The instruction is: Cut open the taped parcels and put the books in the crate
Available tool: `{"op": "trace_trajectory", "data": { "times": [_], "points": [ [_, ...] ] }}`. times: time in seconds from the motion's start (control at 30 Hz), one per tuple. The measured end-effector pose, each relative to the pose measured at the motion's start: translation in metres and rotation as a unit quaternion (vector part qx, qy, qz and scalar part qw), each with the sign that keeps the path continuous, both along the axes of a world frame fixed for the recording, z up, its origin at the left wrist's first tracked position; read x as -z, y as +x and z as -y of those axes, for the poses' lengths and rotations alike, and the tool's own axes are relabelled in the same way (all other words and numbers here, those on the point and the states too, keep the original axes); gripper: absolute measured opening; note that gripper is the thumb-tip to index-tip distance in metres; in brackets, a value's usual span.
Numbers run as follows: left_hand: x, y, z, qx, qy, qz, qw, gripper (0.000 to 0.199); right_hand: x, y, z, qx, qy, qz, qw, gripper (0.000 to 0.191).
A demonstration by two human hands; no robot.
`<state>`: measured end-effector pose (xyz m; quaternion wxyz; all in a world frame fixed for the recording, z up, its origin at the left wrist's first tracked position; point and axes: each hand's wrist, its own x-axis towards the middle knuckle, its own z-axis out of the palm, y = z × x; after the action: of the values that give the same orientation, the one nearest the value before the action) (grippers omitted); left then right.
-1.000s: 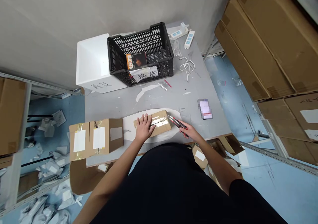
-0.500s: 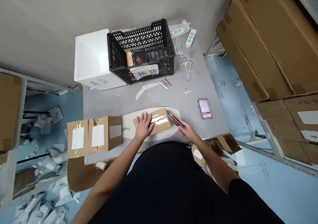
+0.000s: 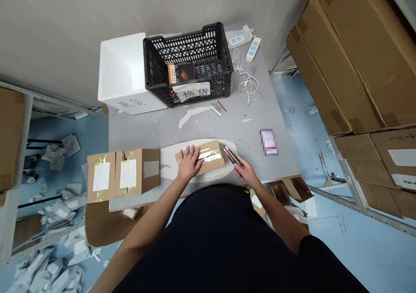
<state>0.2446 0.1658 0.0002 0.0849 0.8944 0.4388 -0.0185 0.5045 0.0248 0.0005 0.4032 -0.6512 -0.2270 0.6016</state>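
Grey wall (image 3: pixel 48 24) filled the top of my feed, with a grey workbench (image 3: pixel 152 130) below it. Reading left to right, a cardboard box (image 3: pixel 9 132) sat on a metal shelf at 9 o'clock, and crumpled mailer bags (image 3: pixel 45 275) lay over the blue floor at 7 o'clock. A taped carton (image 3: pixel 143 171) with two white labels lay at the bench's near edge, overhanging it. At 11 o'clock stood a white foam box (image 3: pixel 121 67), touching a black plastic crate (image 3: pixel 195 46) that held a book (image 3: pixel 181 73) and had a paper sign (image 3: pixel 191 92) with Chinese characters across its front.

Just below the frame's centre, a small cardboard parcel (image 3: pixel 211 158) sealed with clear tape lay on a white sheet (image 3: pixel 169 163). My operator's left hand (image 3: pixel 188 163) pressed down on the parcel, fingers spread and flat. The right hand (image 3: pixel 247 174) sat just beside the parcel's right end, its fingers closed around a red-and-black utility knife (image 3: pixel 232 156).

A pixelated item (image 3: pixel 269 142) lay at 3 o'clock. Two power strips (image 3: pixel 253 49) and a white cable (image 3: pixel 248 85) lay at 1 o'clock, and stacked flat cartons (image 3: pixel 347 59) rose at 2 o'clock
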Motion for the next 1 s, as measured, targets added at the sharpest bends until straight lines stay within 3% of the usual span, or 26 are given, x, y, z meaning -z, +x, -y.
{"op": "trace_trajectory", "data": {
  "times": [0.23, 0.5, 0.73, 1.0],
  "points": [
    [0.000, 0.001, 0.000, 0.002, -0.001, 0.002, 1.000, 0.062, 0.000, 0.004, -0.005, -0.040, 0.001, 0.001, 0.999, 0.066],
    [0.001, 0.003, 0.000, -0.004, -0.001, 0.001, 1.000, 0.060, -0.003, 0.006, 0.006, -0.061, -0.001, 0.013, 0.998, 0.065],
    [0.001, 0.002, 0.001, -0.004, -0.001, 0.003, 1.000, 0.059, -0.013, 0.004, 0.007, -0.068, -0.021, 0.007, 0.997, 0.068],
    [0.001, 0.005, 0.001, -0.007, -0.008, 0.002, 1.000, 0.060, -0.031, 0.024, 0.002, -0.123, -0.037, 0.003, 0.992, 0.067]
  ]
}}
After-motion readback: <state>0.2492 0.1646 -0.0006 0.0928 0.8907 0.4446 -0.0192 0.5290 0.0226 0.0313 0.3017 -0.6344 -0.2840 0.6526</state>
